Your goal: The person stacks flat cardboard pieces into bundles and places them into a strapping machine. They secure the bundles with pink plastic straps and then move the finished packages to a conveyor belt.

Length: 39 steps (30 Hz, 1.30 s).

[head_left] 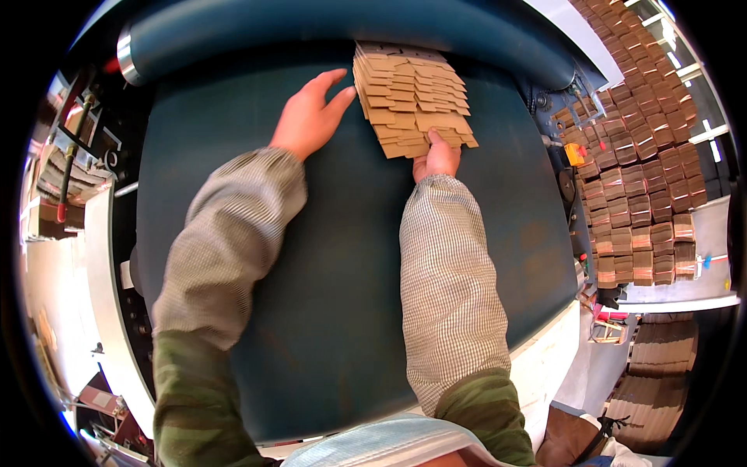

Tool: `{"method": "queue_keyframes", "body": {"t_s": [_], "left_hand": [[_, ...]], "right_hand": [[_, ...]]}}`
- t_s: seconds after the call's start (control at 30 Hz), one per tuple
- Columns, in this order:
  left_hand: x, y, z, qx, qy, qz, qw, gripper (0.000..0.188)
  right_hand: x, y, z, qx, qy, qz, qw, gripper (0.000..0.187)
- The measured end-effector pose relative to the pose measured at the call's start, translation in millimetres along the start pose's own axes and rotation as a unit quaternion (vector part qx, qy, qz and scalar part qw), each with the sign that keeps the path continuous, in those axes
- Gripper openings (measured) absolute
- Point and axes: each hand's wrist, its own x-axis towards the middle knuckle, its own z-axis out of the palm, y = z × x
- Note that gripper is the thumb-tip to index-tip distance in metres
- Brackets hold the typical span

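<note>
A fanned stack of flat brown cardboard pieces (408,97) lies on a dark green conveyor belt (334,311), its far end beneath the wide roller (327,35). The pieces overlap like shingles, with notched near edges. At the stack's near end, my right hand (438,161) grips the lowest pieces, thumb on top and fingers underneath. Just off the left side of the stack is my left hand (310,117), its fingers stretched out and thumb apart, holding nothing. Checked sleeve covers run over both forearms.
Tied bundles of brown cardboard (638,179) are piled high at the right, with more stacked cardboard (654,373) below. A yellow box with a red button (576,154) sits on the machine's right side. A pale side rail (113,296) borders the belt at left.
</note>
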Motion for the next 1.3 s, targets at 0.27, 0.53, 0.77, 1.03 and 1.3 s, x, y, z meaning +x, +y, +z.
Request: {"method": "queue_keyframes", "body": {"t_s": [0.27, 0.53, 0.77, 1.03, 1.3], "left_hand": [[66.4, -3.3, 82.8, 0.032, 0.035, 0.003, 0.999, 0.063], [76.4, -16.1, 94.0, 0.432, -0.124, 0.071, 0.890, 0.067], [73.5, -12.9, 97.1, 0.269, -0.153, -0.006, 0.951, 0.078], [24.7, 19.1, 83.2, 0.319, -0.117, 0.136, 0.931, 0.068], [-186.5, 139.4, 23.2, 0.257, -0.265, 0.265, 0.891, 0.078]], "right_hand": [[-2.1, 9.8, -12.5, -0.047, 0.028, -0.046, 0.997, 0.056], [-7.0, 11.3, -17.3, -0.089, 0.059, -0.016, 0.994, 0.061], [-23.3, -3.5, -13.3, -0.028, 0.043, -0.051, 0.997, 0.067], [-62.3, -1.0, -47.7, -0.055, 0.065, -0.078, 0.993, 0.061], [-307.5, -74.3, -177.0, -0.011, 0.133, -0.008, 0.991, 0.062]]}}
